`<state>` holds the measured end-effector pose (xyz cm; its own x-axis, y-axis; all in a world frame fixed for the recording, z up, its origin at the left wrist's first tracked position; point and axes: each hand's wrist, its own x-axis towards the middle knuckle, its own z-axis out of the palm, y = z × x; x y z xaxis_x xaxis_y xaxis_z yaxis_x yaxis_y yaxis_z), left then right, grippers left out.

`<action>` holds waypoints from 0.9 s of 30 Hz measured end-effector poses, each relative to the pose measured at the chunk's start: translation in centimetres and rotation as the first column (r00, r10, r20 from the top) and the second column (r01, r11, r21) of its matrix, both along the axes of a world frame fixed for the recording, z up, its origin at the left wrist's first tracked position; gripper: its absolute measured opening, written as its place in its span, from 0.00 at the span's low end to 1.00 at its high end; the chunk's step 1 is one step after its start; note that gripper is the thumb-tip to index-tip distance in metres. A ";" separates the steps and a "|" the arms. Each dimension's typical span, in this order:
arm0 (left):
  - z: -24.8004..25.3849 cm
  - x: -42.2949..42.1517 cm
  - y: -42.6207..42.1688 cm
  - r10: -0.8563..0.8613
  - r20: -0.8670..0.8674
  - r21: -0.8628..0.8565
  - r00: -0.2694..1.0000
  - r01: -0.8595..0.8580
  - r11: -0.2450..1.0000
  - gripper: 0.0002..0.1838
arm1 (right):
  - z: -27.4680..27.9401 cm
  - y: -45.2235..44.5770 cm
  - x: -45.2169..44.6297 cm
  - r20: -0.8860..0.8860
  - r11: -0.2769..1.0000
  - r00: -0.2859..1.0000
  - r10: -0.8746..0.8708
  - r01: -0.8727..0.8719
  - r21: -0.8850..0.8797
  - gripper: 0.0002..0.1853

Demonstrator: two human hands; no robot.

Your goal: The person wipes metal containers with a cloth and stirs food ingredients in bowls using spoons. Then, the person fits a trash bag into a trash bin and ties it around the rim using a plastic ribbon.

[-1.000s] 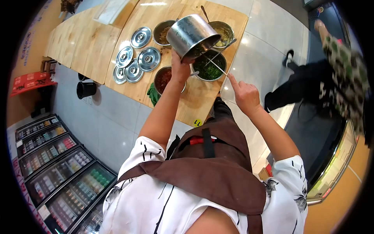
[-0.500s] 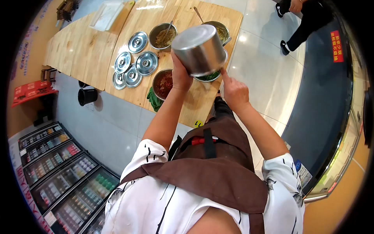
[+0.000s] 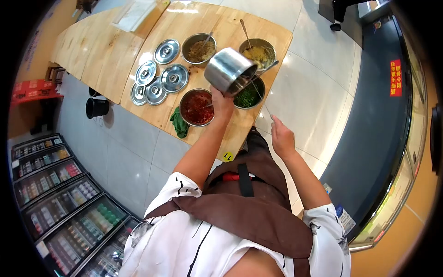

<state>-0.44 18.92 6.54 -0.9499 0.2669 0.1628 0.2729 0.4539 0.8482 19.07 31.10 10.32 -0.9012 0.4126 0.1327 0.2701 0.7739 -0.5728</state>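
My left hand (image 3: 222, 104) grips a steel pot (image 3: 226, 70) from its near side. The pot is tilted on its side, its mouth turned right and down over a bowl of chopped greens (image 3: 248, 96). My right hand (image 3: 282, 137) is closed on a thin metal utensil (image 3: 267, 110), whose long shaft reaches up toward the pot's mouth; its far end is hard to make out. Beside my left hand stands a bowl of red chili sauce (image 3: 196, 108) with a spoon in it. Beyond the pot are a bowl of brown minced food (image 3: 201, 50) and a bowl of yellow mash (image 3: 259, 54).
Several steel lids (image 3: 174, 77) lie on the wooden table (image 3: 134, 41), left of the bowls. A green cloth (image 3: 179, 123) touches the chili bowl. A white tray (image 3: 134, 15) sits farther back. Another person's leg (image 3: 339, 14) shows at the upper right.
The pot has lowered and tipped its mouth further right. My right hand has drawn away from its rim, down and right. The other person has moved farther off.
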 end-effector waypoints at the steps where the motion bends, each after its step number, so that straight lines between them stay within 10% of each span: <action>1: 1.1 -0.1 0.4 0.042 0.456 0.287 0.889 -0.192 0.939 0.28 | 0.1 0.0 -0.4 -0.085 0.990 0.996 -0.008 -0.004 -0.144 0.17; 2: 1.6 -0.2 0.5 -0.087 0.799 0.431 0.595 -0.467 0.772 0.25 | 1.6 -0.2 -1.4 -0.092 0.990 0.996 0.005 -0.018 -0.140 0.17; 4: 2.6 -0.3 -0.4 -0.184 0.815 0.486 0.549 -0.475 0.734 0.21 | 4.2 -1.1 -3.6 0.171 0.614 0.985 -0.033 0.155 -0.774 0.18; 6: 4.5 0.1 -0.9 -0.347 0.904 0.426 0.248 -0.581 0.694 0.21 | 5.1 -2.1 -5.3 0.215 0.475 0.977 -0.007 0.193 -0.859 0.18; 8: 5.0 0.5 -1.9 -0.368 0.908 0.412 0.202 -0.597 0.688 0.22 | 8.0 -2.6 -6.5 0.261 0.161 0.940 0.218 0.229 -0.960 0.17; 12: 5.0 0.5 -6.0 -0.436 0.893 0.377 0.112 -0.715 0.589 0.16 | 9.3 -2.3 -6.5 0.276 0.186 0.907 0.318 0.226 -0.956 0.18; 16: 5.9 1.6 -12.5 -0.345 0.930 0.314 0.127 -0.765 0.562 0.11 | -1.2 3.4 -7.3 0.243 0.676 0.968 -0.064 0.221 -0.703 0.24; 19: 8.8 3.2 -16.9 -0.330 0.919 0.369 0.217 -0.770 0.521 0.10 | -6.8 6.2 -11.4 0.215 0.784 0.952 -0.219 0.303 -0.543 0.27; 22: 10.5 5.6 -21.0 -0.184 0.955 0.294 0.231 -0.811 0.506 0.09 | -10.3 7.9 -15.6 0.275 0.699 0.900 -0.339 0.436 -0.567 0.23; 24: 11.9 6.9 -22.1 -0.075 0.968 0.250 0.241 -0.868 0.430 0.09 | -11.6 8.4 -17.8 0.283 0.265 0.870 -0.405 0.408 -0.874 0.17; 27: 12.3 9.2 -24.4 -0.029 0.965 0.260 0.261 -0.931 0.256 0.08 | -11.0 8.0 -18.8 0.269 0.141 0.828 -0.492 0.380 -0.914 0.09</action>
